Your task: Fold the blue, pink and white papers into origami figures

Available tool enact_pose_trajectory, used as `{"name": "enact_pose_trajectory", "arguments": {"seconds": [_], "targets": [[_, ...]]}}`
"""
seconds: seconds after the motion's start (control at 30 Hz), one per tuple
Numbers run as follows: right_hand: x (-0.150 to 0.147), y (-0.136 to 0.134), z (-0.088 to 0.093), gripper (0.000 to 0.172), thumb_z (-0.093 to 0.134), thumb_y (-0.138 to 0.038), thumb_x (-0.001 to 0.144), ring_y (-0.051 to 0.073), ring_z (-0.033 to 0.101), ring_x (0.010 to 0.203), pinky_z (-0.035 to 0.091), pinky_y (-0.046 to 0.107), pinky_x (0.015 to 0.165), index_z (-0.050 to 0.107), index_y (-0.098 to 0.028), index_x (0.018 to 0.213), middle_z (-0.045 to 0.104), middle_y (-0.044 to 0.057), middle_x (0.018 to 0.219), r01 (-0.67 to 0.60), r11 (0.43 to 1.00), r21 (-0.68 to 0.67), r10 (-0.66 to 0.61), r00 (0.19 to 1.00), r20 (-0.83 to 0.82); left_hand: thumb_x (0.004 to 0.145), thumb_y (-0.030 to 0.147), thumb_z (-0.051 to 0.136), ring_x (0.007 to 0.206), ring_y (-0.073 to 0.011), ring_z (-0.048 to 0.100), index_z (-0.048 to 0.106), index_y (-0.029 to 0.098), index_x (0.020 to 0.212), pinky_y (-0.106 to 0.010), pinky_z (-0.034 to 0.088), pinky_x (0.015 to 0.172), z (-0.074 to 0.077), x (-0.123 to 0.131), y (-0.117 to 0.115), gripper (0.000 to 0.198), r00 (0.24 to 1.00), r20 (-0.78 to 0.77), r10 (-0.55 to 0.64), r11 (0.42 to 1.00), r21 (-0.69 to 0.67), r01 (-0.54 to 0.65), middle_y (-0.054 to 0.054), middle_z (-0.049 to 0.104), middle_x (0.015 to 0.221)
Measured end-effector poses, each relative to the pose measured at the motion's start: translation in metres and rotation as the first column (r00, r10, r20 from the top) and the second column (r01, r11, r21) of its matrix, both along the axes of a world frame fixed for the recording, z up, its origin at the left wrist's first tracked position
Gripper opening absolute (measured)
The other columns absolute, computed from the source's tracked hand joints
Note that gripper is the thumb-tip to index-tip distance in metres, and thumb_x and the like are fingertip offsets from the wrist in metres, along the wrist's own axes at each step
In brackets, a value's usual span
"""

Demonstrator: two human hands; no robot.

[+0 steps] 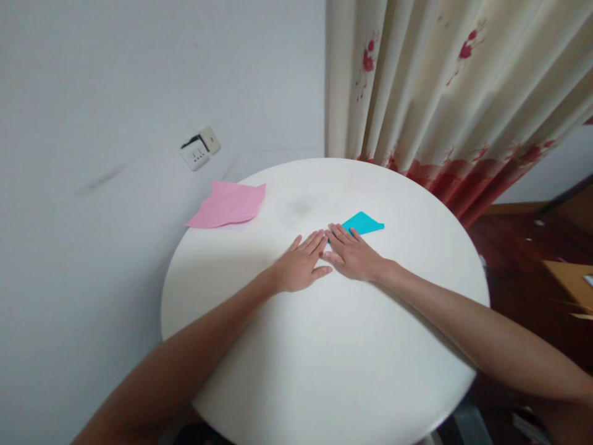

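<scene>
A folded teal paper (364,222) lies on the round white table (324,346), past the middle. My right hand (354,254) lies flat, palm down, with its fingertips resting on the near edge of the teal paper and covering part of it. My left hand (300,266) also lies flat on the table just left of the right one, fingers together, its fingertips touching those of the right hand. Neither hand grips anything.
A pink paper sheet (229,205) lies at the table's far left edge, overhanging slightly. A wall socket (200,148) sits on the grey wall behind. A cream curtain with red flowers (445,93) hangs at the back right. Dark wooden floor and furniture (569,278) are at the right.
</scene>
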State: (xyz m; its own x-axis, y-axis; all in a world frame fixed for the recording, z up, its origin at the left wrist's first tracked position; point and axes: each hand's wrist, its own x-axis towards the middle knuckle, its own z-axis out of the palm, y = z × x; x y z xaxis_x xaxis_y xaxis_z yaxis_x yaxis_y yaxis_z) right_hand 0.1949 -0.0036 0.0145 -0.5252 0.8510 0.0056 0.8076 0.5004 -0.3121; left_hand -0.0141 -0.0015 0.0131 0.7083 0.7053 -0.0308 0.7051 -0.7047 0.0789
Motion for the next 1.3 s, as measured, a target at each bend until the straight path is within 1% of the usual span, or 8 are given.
{"name": "enact_pose_trajectory", "arguments": {"seconds": [0.23, 0.4, 0.53, 0.67, 0.8, 1.03, 1.17, 1.3], "targets": [[0.015, 0.004, -0.005, 0.093, 0.012, -0.073, 0.096, 0.032, 0.008, 0.155, 0.01, 0.054, 0.124, 0.021, -0.006, 0.16, 0.014, 0.02, 0.166, 0.143, 0.989, 0.034, -0.143, 0.989, 0.02, 0.103, 0.057, 0.033, 0.154, -0.0324, 0.016, 0.025, 0.013, 0.158, -0.056, 0.022, 0.12, -0.006, 0.0, -0.004, 0.071, 0.999, 0.031, 0.011, 0.997, 0.082, -0.014, -0.022, 0.018, 0.165], [0.034, 0.016, -0.013, 0.105, 0.02, -0.075, 0.094, 0.04, 0.006, 0.154, 0.011, 0.055, 0.124, 0.016, 0.01, 0.156, 0.009, 0.031, 0.163, 0.41, 0.912, -0.008, -0.41, 0.912, 0.002, 0.103, 0.056, 0.033, 0.154, -0.0336, 0.018, 0.026, 0.012, 0.157, -0.058, 0.024, 0.119, -0.006, 0.0, -0.005, 0.07, 0.999, 0.019, 0.027, 0.995, 0.091, -0.028, -0.022, 0.018, 0.165], [0.037, 0.022, -0.016, 0.103, 0.024, -0.073, 0.095, 0.043, 0.006, 0.153, 0.011, 0.06, 0.122, 0.013, 0.008, 0.156, 0.011, 0.032, 0.163, 0.501, 0.865, 0.035, -0.497, 0.864, -0.086, 0.103, 0.056, 0.033, 0.154, -0.033, 0.017, 0.026, 0.013, 0.157, -0.058, 0.023, 0.119, -0.006, 0.001, -0.006, 0.07, 0.999, 0.02, 0.035, 0.995, 0.088, -0.037, -0.021, 0.017, 0.165], [0.019, 0.017, -0.009, 0.081, 0.016, -0.058, 0.102, 0.035, 0.001, 0.155, 0.007, 0.057, 0.123, 0.019, 0.001, 0.158, 0.01, 0.025, 0.166, 0.327, 0.929, 0.175, -0.308, 0.943, -0.124, 0.103, 0.056, 0.033, 0.154, -0.0327, 0.019, 0.027, 0.015, 0.157, -0.058, 0.021, 0.12, -0.008, 0.004, -0.006, 0.068, 0.997, 0.045, 0.056, 0.995, 0.084, -0.059, -0.02, 0.019, 0.165], [0.001, 0.009, -0.006, 0.069, 0.014, -0.05, 0.105, 0.029, 0.01, 0.156, 0.011, 0.054, 0.124, 0.027, -0.009, 0.159, 0.017, 0.016, 0.167, 0.063, 0.99, 0.125, -0.061, 0.998, -0.019, 0.104, 0.056, 0.032, 0.154, -0.0329, 0.017, 0.029, 0.015, 0.157, -0.058, 0.019, 0.121, -0.006, 0.006, -0.005, 0.067, 0.997, 0.03, 0.07, 0.996, 0.058, -0.071, -0.017, 0.019, 0.165], [-0.001, 0.008, -0.013, 0.072, 0.014, -0.051, 0.105, 0.03, 0.012, 0.155, 0.015, 0.056, 0.123, 0.023, -0.004, 0.159, 0.016, 0.018, 0.166, 0.018, 0.991, 0.136, -0.029, 0.996, 0.081, 0.101, 0.056, 0.04, 0.154, -0.0348, 0.017, 0.024, 0.016, 0.159, -0.055, 0.028, 0.118, 0.022, -0.006, -0.018, 0.072, 0.969, -0.181, 0.17, 0.983, -0.035, -0.179, -0.014, 0.016, 0.166], [-0.001, 0.008, -0.012, 0.072, 0.014, -0.051, 0.105, 0.03, 0.012, 0.155, 0.016, 0.056, 0.124, 0.023, -0.004, 0.159, 0.016, 0.018, 0.166, 0.018, 0.988, 0.151, -0.035, 0.994, 0.107, 0.099, 0.05, 0.051, 0.151, -0.0371, 0.024, 0.046, 0.009, 0.147, -0.055, 0.032, 0.116, 0.038, -0.015, -0.029, 0.064, 0.945, -0.237, 0.226, 0.974, 0.061, -0.218, -0.022, 0.036, 0.158], [-0.002, 0.008, -0.012, 0.072, 0.016, -0.051, 0.105, 0.03, 0.012, 0.155, 0.016, 0.055, 0.124, 0.022, -0.004, 0.159, 0.016, 0.018, 0.166, 0.023, 0.989, 0.144, -0.04, 0.992, 0.116, 0.103, 0.039, 0.04, 0.127, -0.0355, 0.057, 0.066, 0.008, 0.119, -0.049, 0.047, 0.102, 0.043, -0.015, -0.022, 0.043, 0.919, -0.18, 0.351, 0.935, 0.121, -0.333, -0.022, 0.066, 0.125]]}}
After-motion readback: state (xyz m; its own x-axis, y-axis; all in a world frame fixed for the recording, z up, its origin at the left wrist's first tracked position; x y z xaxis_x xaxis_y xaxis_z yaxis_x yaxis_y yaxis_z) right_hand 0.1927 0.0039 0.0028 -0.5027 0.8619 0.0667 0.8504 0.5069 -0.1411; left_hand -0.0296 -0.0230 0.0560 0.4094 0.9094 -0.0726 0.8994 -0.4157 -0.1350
